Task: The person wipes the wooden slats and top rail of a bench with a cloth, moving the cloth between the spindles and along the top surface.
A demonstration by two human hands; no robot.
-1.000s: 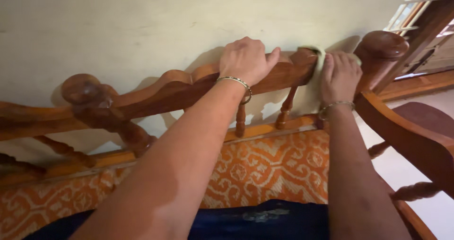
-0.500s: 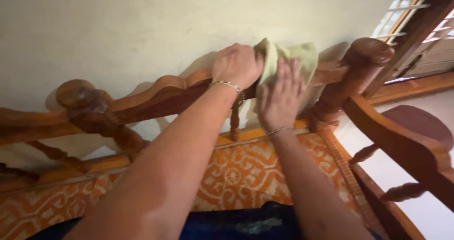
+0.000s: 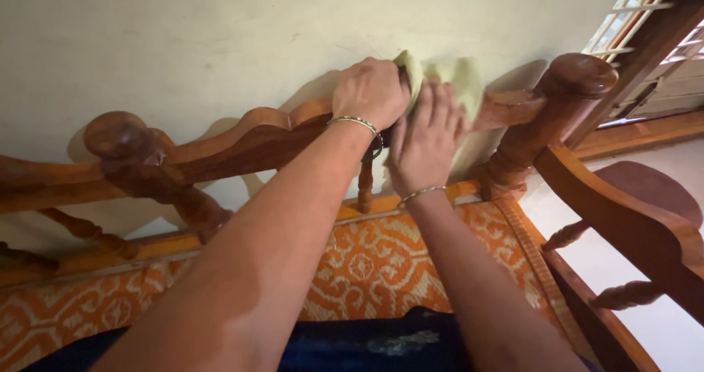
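Observation:
A carved wooden top rail [image 3: 249, 141] of a sofa back runs along a pale wall. My left hand [image 3: 370, 89] grips the top of that rail, a thin bangle on the wrist. Right beside it, my right hand [image 3: 425, 141] presses a pale yellow-green cloth [image 3: 458, 75] flat against the rail, fingers spread over the cloth. The cloth drapes over the rail's top edge and hides that stretch of wood. A bangle also circles my right wrist.
A turned corner post with a round knob [image 3: 572, 75] stands right of the hands, joined to a curved wooden armrest [image 3: 623, 218]. Orange patterned cushions [image 3: 367, 269] lie below the rail. A louvred window [image 3: 645, 12] is at the upper right.
My right hand slid the cloth left along the rail, from near the corner post to right beside my left hand. The left hand kept its grip on the rail.

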